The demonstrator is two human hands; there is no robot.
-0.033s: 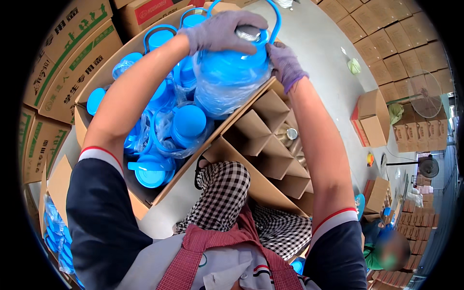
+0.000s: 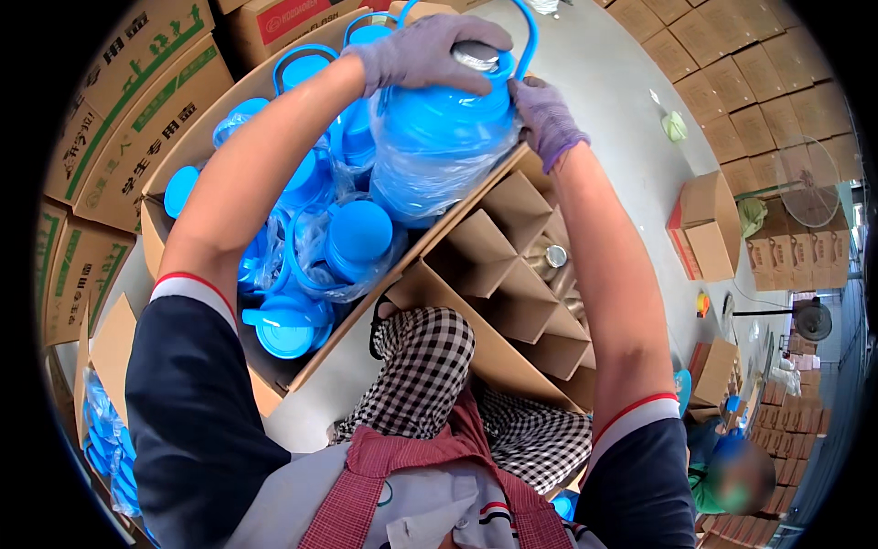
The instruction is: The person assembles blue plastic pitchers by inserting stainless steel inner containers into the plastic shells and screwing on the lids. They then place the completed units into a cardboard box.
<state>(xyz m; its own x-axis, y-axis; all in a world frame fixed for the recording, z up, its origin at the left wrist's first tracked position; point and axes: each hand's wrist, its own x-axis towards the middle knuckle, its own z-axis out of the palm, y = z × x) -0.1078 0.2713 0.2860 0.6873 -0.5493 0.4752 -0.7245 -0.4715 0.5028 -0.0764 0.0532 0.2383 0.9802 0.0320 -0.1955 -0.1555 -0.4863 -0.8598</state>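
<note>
A large blue thermos jug (image 2: pixel 430 174), partly wrapped in clear plastic, stands in the upper right of the carton of blue jugs. My gloved left hand (image 2: pixel 425 57) is closed over its top, fingers curled round the silvery mouth (image 2: pixel 476 57). At the jug's right shoulder, by the foot of the raised blue handle (image 2: pixel 530 37), my gloved right hand (image 2: pixel 546 117) grips it with bent fingers. The exact pinch is partly hidden. Several more blue jugs (image 2: pixel 358 231), some bagged in plastic, fill the carton (image 2: pixel 402 265) below and left of my hands.
Right of that carton stands a box with cardboard dividers (image 2: pixel 489 233) holding silver-mouthed, gold-coloured liners (image 2: pixel 552 258). Printed cartons (image 2: pixel 146 119) are stacked at left. An open box (image 2: pixel 709 224), a standing fan (image 2: pixel 807 181) and a co-worker (image 2: pixel 732 476) are at right.
</note>
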